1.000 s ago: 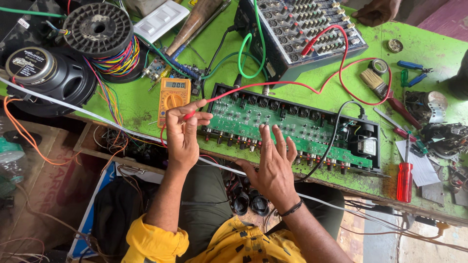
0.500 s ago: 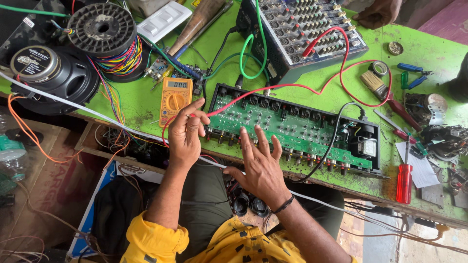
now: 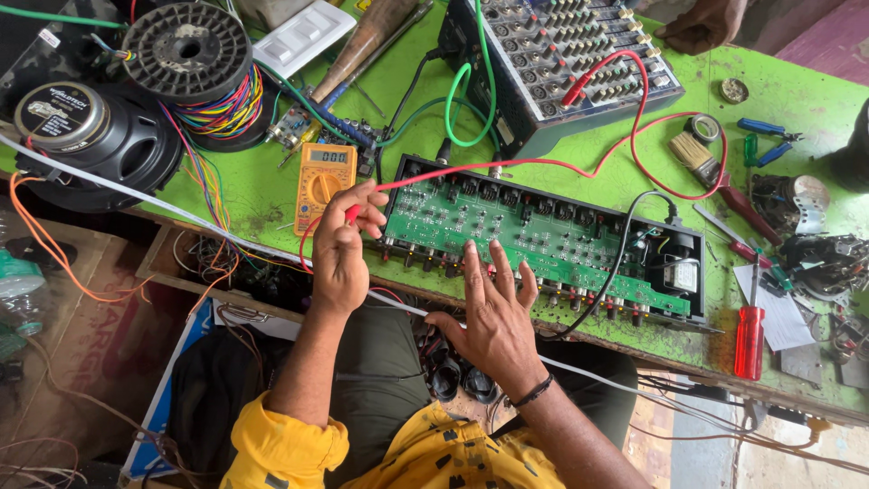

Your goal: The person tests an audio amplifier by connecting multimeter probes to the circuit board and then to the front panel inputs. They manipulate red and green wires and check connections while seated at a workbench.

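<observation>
An open amplifier chassis with a green circuit board (image 3: 543, 237) lies on the green table (image 3: 787, 81) in front of me. My left hand (image 3: 342, 249) pinches a red multimeter probe (image 3: 355, 212) at the board's left end; its red lead (image 3: 579, 165) runs across to the right. My right hand (image 3: 493, 312) rests with spread fingers on the knobs along the board's front edge. An orange multimeter (image 3: 322, 181) lies just left of the board, behind my left hand.
Behind the board sits an audio mixer (image 3: 561, 54) with another person's hand (image 3: 701, 25) beside it. A spool of coloured wire (image 3: 195, 68) and a loudspeaker (image 3: 90, 140) are at the left. A red screwdriver (image 3: 749, 337), brush (image 3: 701, 156) and pliers (image 3: 768, 136) lie at the right.
My right hand has slid left along the front knobs. My left hand keeps the red probe at the board's left end.
</observation>
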